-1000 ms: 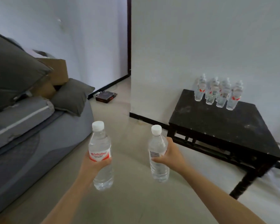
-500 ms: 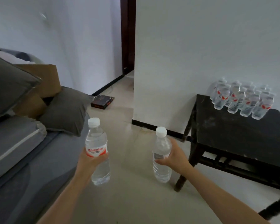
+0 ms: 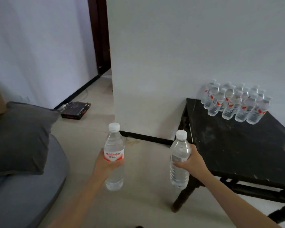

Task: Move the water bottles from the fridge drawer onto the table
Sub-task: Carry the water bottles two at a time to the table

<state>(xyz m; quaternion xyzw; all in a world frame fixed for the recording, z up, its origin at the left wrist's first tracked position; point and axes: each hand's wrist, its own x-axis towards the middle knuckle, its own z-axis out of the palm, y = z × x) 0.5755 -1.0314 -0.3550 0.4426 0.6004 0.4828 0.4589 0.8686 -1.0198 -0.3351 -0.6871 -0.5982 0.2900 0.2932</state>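
Two clear water bottles with white caps, held upright above a pale floor (image 3: 138,204). The left bottle (image 3: 114,143) carries a white-and-red label reading "Wahaha"; the smaller print beneath is illegible. The left hand (image 3: 105,166) curls round it at the label's lower edge. The right hand (image 3: 193,162) grips the right bottle (image 3: 179,150) at mid-body; its label cannot be read. The black table (image 3: 237,150) stands just beside this bottle, against a white wall (image 3: 171,55). A cluster of red-labelled bottles (image 3: 234,102) stands at the table's far edge. At left are a grey sofa (image 3: 23,198) and a dark cushion (image 3: 20,137). A flat dark box (image 3: 76,110) lies on the floor near a doorway (image 3: 99,35).
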